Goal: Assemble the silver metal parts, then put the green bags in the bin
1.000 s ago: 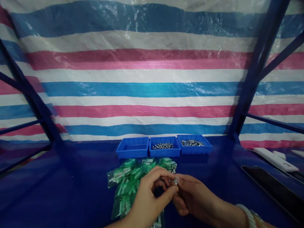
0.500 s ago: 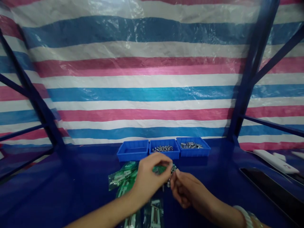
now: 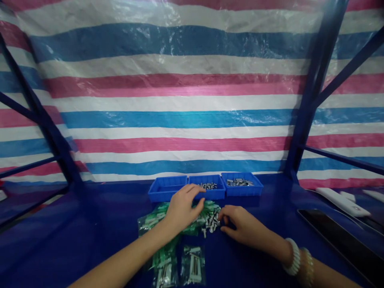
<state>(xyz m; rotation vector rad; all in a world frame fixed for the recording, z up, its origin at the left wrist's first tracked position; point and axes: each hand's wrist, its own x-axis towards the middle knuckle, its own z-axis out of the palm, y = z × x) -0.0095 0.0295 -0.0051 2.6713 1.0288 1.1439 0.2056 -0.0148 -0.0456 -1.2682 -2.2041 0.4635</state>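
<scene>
My left hand (image 3: pixel 183 206) hovers over the pile of green-tinted plastic packets (image 3: pixel 163 250), its thumb and fingers apart and nothing visible between them. Its fingertips point toward the middle blue bin (image 3: pixel 220 195). To the right, my right hand (image 3: pixel 241 225) is low at the edge of a small heap of loose metal screws (image 3: pixel 211 222). A gap shows between its bent fingers and thumb, which hold nothing I can see. Nearer to me lies a clear bag (image 3: pixel 193 266) with long screws and white pieces inside.
Beside the middle bin, which contains small metal parts, stand a left blue bin (image 3: pixel 163 196) and a right blue bin (image 3: pixel 249 191) with metal pieces. A black phone-like slab (image 3: pixel 339 240) and a white power strip (image 3: pixel 343 202) lie at right. Blue frame posts (image 3: pixel 312 92) flank the table.
My hands have moved apart from a close pinch over the heap. The left shifted left and opened; the right lowered to the screws, its fingers parting. The screw heap and clear bag show more fully.
</scene>
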